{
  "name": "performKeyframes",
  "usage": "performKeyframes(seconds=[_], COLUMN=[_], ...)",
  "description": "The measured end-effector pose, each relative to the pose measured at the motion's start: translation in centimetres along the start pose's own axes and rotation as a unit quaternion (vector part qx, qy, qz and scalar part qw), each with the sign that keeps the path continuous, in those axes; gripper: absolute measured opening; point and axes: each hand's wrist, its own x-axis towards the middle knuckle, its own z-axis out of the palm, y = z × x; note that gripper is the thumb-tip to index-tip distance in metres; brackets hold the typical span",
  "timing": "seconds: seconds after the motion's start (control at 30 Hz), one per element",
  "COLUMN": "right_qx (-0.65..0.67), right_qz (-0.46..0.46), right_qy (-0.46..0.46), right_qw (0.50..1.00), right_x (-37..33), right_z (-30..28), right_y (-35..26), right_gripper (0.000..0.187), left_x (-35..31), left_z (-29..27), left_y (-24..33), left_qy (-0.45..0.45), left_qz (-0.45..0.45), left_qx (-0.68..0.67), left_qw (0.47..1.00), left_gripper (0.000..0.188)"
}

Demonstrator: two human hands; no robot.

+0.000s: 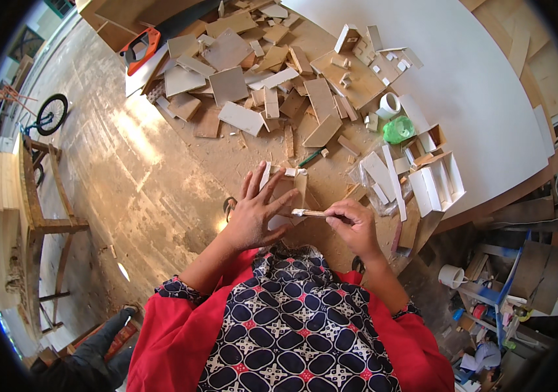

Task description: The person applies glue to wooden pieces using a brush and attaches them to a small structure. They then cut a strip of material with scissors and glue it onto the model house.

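Observation:
My left hand [256,209] lies with its fingers spread over a small white and tan wooden piece [300,185] that looks like a little box or frame; the hand hides much of it. White blocks or dabs show along its far edge. Between the thumb and fingers of my right hand [356,224] is a thin wooden stick [314,213], pointing left. Its tip carries a white paste and is close to my left fingers. Just beyond the piece lies a dark green pen-like thing [311,157].
A heap of wooden offcuts [226,85] covers the far side, beside an orange-handled saw [141,51]. To the right are a green plastic cup-like container [398,130], a white roll [389,104] and a white compartmented box [437,183]. A person's leg [99,346] shows at lower left.

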Motion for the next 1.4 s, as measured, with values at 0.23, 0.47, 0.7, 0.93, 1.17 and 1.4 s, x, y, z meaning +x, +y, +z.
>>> performKeyframes(seconds=[0.23,0.47,0.7,0.93,1.17,1.4], right_qx=[-0.057,-0.091,-0.096,0.041,0.15,-0.233], right_qz=[-0.056,-0.073,-0.016,0.128,0.173,0.054], right_qy=[-0.002,-0.025,-0.079,-0.083,0.027,0.308], right_qw=[0.997,0.993,0.992,0.987,0.973,0.921], right_x=[0.2,0.1,-0.1,0.0,2.1,6.8], right_z=[0.2,-0.1,-0.9,-1.2,-5.1,-14.0], right_y=[-0.4,-0.4,-1.0,-0.4,0.7,3.6], right_gripper=[0.013,0.014,0.014,0.015,0.015,0.018], left_x=[0.2,0.2,0.2,0.2,-0.4,-2.1], left_z=[-0.1,-0.3,-0.3,-0.2,-0.7,-1.5], left_y=[0.3,0.5,0.6,0.6,0.5,-2.7], left_qy=[-0.001,-0.006,-0.003,-0.004,0.013,0.084], left_qz=[-0.005,-0.013,-0.015,-0.014,-0.014,-0.078], left_qx=[-0.003,0.009,0.006,0.005,0.009,0.004], left_qw=[1.0,1.0,1.0,1.0,1.0,0.993], left_gripper=[0.072,0.073,0.072,0.072,0.069,0.061])
